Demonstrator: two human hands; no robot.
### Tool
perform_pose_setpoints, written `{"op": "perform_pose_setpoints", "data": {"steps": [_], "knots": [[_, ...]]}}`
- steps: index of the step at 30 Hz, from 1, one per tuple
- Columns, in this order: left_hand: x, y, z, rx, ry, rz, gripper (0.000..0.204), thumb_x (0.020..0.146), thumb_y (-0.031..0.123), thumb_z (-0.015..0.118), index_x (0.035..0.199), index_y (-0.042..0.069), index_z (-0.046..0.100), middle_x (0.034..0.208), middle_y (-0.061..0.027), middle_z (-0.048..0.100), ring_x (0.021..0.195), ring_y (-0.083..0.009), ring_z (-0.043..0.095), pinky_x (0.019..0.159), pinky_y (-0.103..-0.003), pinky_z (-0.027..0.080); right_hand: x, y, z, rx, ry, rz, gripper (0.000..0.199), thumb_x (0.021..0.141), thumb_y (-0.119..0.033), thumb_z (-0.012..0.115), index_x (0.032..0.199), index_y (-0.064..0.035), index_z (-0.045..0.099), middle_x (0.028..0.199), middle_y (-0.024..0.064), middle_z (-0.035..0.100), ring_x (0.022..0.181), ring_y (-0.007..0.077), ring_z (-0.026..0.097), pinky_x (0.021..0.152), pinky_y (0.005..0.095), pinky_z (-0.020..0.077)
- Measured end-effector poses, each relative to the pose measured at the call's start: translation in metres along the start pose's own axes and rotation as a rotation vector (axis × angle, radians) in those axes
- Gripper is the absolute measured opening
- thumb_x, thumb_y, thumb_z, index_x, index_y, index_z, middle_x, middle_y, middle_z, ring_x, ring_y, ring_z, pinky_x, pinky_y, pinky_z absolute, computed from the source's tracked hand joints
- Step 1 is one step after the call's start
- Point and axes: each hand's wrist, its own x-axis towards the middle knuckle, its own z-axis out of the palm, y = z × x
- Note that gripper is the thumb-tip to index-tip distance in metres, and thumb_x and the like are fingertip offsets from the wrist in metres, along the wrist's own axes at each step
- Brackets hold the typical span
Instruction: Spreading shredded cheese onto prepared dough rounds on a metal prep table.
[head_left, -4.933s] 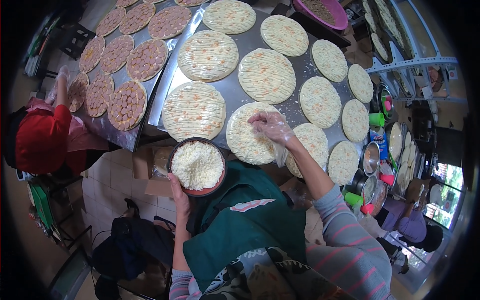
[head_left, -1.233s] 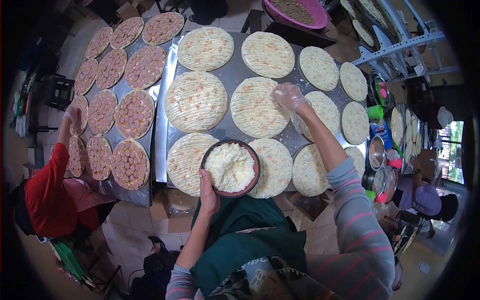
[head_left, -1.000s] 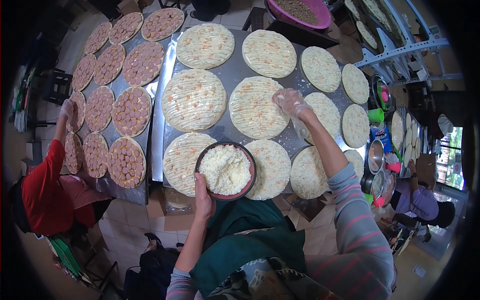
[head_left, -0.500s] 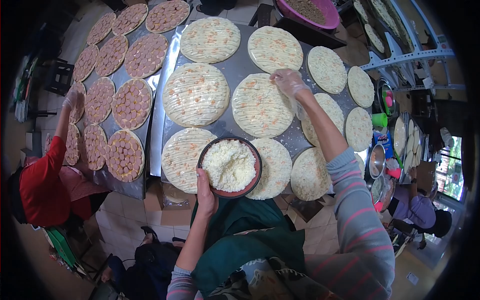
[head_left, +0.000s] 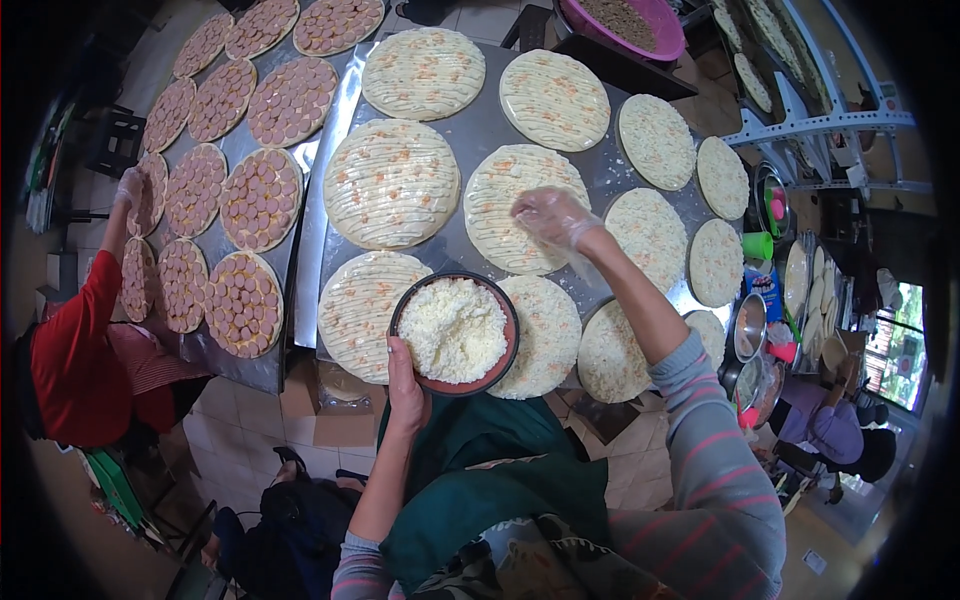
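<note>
My left hand (head_left: pixel 406 392) grips the near-left rim of a dark-edged, reddish bowl (head_left: pixel 512 340), the thumb up on its side. White grated cheese (head_left: pixel 455 325) fills the bowl, with a hollow in the middle. In a clear plastic glove, my right hand (head_left: pixel 548 216) hovers over a round pizza (head_left: pixel 500 185) streaked with pale sauce and orange bits. Its fingers curl downward; whatever they hold is hidden. A pizza strewn with white crumbs (head_left: pixel 540 340) lies just right of the bowl, and a streaked one (head_left: pixel 362 320) is partly covered by it on the left.
More round pizzas cover the metal table (head_left: pixel 312 260). On the left table, pizzas topped with sausage slices (head_left: pixel 262 200) stand before a co-worker in red (head_left: pixel 75 345). A pink basin of brown filling (head_left: pixel 625 30) is at the back; metal bowls (head_left: pixel 750 325) and a blue rack (head_left: pixel 820 125) are right.
My right hand has moved left and nearer, from the pizza's far right edge to over its middle. The bowl stays in my left hand. The co-worker's gloved hand has shifted slightly away and left.
</note>
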Motion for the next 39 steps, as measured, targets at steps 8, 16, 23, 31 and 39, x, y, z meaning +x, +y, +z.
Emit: {"op": "perform_pose_setpoints", "data": {"steps": [8, 16, 23, 31, 39], "knots": [[-0.005, 0.0, 0.001, 0.009, 0.028, 0.023, 0.06, 0.096, 0.049, 0.032, 0.136, 0.003, 0.031, 0.134, -0.011, 0.043, 0.121, -0.0209, 0.045, 0.103, -0.036, 0.036, 0.035, -0.015, 0.0, 0.07, 0.154, -0.095, 0.018, 0.085, -0.008, 0.046, 0.092, -0.0054, 0.063, 0.087, 0.0171, 0.064, 0.084, 0.0315, 0.062, 0.078, 0.0373, 0.0486], [-0.007, 0.002, 0.003, -0.001, 0.021, 0.033, 0.06, 0.096, 0.048, 0.031, 0.136, 0.003, 0.03, 0.134, -0.011, 0.042, 0.122, -0.0209, 0.045, 0.103, -0.036, 0.035, 0.0, -0.017, 0.028, -0.123, -0.027, -0.205, 0.012, 0.082, -0.007, 0.053, 0.087, -0.0052, 0.063, 0.086, 0.014, 0.064, 0.08, 0.0247, 0.062, 0.076, 0.0345, 0.0493], [0.01, -0.012, 0.005, 0.059, 0.057, 0.074, 0.06, 0.097, 0.048, 0.031, 0.135, 0.002, 0.031, 0.135, -0.0104, 0.042, 0.121, -0.0201, 0.044, 0.103, -0.035, 0.035, -0.045, -0.07, -0.042, 0.456, -0.121, 0.118, 0.019, 0.088, -0.014, 0.053, 0.099, -0.0038, 0.065, 0.082, 0.0116, 0.065, 0.069, 0.0159, 0.062, 0.07, 0.0294, 0.0519], [0.039, -0.031, 0.043, 0.077, 0.087, 0.172, 0.057, 0.098, 0.045, 0.03, 0.134, 0.002, 0.031, 0.133, -0.0112, 0.042, 0.121, -0.02, 0.043, 0.103, -0.035, 0.034, -0.106, -0.101, 0.046, -0.059, 0.04, -0.281, 0.03, 0.083, -0.024, 0.061, 0.101, -0.0005, 0.06, 0.102, 0.0156, 0.061, 0.092, 0.0348, 0.06, 0.086, 0.0406, 0.0464], [0.047, -0.036, 0.047, 0.058, 0.006, 0.15, 0.058, 0.097, 0.046, 0.029, 0.135, 0.001, 0.029, 0.135, -0.0117, 0.039, 0.123, -0.0208, 0.042, 0.104, -0.035, 0.034, -0.067, -0.059, -0.033, 0.851, -0.407, 0.042, 0.018, 0.087, -0.019, 0.062, 0.098, -0.0044, 0.062, 0.095, 0.0038, 0.063, 0.079, 0.0088, 0.058, 0.067, 0.023, 0.0506]]}}
